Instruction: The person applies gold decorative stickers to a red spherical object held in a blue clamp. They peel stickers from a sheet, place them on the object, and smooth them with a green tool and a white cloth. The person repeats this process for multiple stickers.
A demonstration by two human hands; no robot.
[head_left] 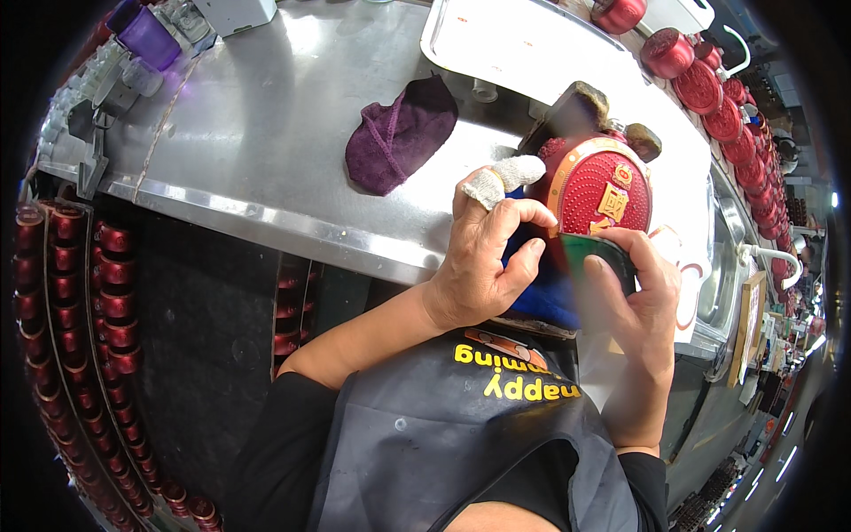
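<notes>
A red, round-bodied bottle (589, 191) with a studded face, raised gold figures and a gold rim leans in front of me over the table's near edge. My left hand (492, 253) is at its left side, fingers curled, the index fingertip against the gold rim. White cloth wraps (505, 180) cover two of its fingers. My right hand (643, 288) grips a flat green, dark-edged piece (598, 257) between thumb and fingers, close to the bottle's lower edge. Its exact kind is unclear. Blue material (541, 288) shows below the bottle, partly hidden by my hands.
A crumpled purple cloth (399, 137) lies on the steel table (266, 133). Dark, worn blocks (572, 111) stand behind the bottle, before a white tray (532, 44). Red bottles (722, 115) line the right; more red pieces (115, 293) are stacked below left. A sink (718, 275) is at right.
</notes>
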